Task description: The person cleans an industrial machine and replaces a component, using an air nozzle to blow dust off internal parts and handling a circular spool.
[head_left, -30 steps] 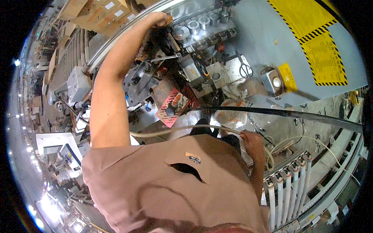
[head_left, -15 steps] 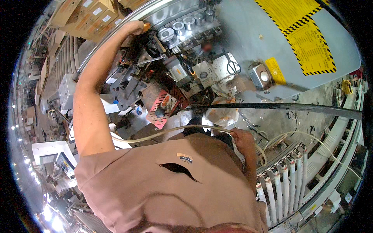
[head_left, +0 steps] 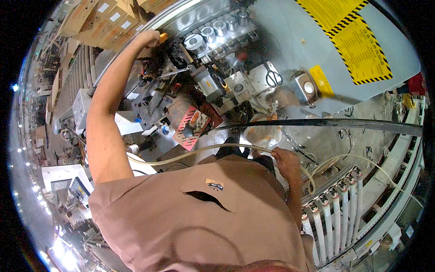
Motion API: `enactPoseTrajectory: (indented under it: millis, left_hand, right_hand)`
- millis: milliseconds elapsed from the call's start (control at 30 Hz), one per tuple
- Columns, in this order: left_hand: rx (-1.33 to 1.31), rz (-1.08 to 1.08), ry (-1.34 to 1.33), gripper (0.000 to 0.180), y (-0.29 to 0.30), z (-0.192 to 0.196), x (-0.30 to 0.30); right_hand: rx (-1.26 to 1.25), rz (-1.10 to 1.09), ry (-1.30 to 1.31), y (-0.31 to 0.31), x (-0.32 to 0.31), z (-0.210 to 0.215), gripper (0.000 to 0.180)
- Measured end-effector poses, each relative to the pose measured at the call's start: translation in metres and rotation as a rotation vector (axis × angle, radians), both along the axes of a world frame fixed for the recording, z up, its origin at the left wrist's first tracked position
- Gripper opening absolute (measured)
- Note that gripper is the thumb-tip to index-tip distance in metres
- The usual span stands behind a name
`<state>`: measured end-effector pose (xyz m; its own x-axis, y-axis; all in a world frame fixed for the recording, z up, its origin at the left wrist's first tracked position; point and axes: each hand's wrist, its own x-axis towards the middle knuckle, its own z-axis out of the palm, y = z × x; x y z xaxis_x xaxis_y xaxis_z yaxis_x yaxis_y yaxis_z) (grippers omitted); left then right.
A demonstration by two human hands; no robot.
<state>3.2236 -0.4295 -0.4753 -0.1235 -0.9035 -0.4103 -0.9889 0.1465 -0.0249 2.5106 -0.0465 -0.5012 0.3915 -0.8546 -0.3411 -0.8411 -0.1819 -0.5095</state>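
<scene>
— Head view: where's the left hand?

— Up at eleven o'clock, arm stretched nearly straight, fist curled tight around an orange-tipped handle at the machine's curved metal rim. Judging by the reach, it's braced there for leverage.

— And the right hand?

— At about four o'clock from centre, elbow bent close to the body, fingers resting on a pale hose just below a crumpled plastic bag. Whether they close round it, I cannot tell.

— Anything else?

— Scissors lie on the grey panel at one o'clock, within reach.
</scene>
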Motion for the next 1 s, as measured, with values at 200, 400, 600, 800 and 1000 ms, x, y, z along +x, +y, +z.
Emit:
enactPoseTrajectory:
  millis: [200, 400, 600, 800, 1000]
  left_hand:
    - [-0.117, -0.096, -0.162, 0.023, -0.048, 0.004, -0.111]
    - [-0.266, 0.049, -0.063, 0.032, -0.09, -0.015, -0.206]
    - [-0.327, 0.064, 0.047, 0.032, -0.114, -0.023, -0.276]
    - [-0.351, -0.056, -0.181, 0.03, -0.101, -0.021, -0.317]
    - [-0.485, -0.205, -0.173, 0.022, -0.085, -0.017, -0.378]
  right_hand:
    - [-0.021, -0.081, -0.075, 0.002, -0.004, -0.001, 0.031]
    - [-0.017, -0.045, -0.008, -0.002, -0.008, -0.001, 0.025]
    - [-0.138, -0.101, 0.041, 0.011, -0.028, 0.005, 0.015]
    - [-0.041, -0.125, 0.127, 0.026, -0.037, 0.007, 0.018]
    - [0.007, -0.153, 0.056, 0.026, -0.036, 0.0, 0.022]
